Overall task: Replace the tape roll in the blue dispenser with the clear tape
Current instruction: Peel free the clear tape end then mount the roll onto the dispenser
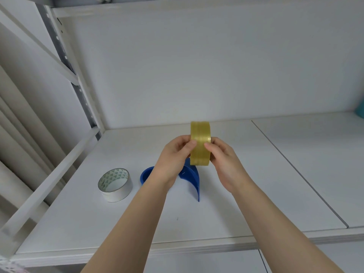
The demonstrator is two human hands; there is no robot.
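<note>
Tape, clear w/ a yellowish tint (pixel 200 143), held on edge in mid-air above the shelf, its rim facing the camera. Left hand (pixel 175 160) and right hand (pixel 223 161) both grip it, thumbs pressed on the rim, other fingers wrapped round the flanks. Blue dispenser (pixel 190 177) lies on the white shelf (pixel 256 174) directly below/behind the roll, partly hidden by the left hand; appears empty. White roll w/ triangle-print core (pixel 115 184) sits flat just left of the dispenser, apart from it. Step, as judged: old roll seems already out; new roll being readied, poss. searching for the free end. Next move calls for lowering the roll into the dispenser's curved cradle, core aligned w/ hub, tape end toward the cutter.
</note>
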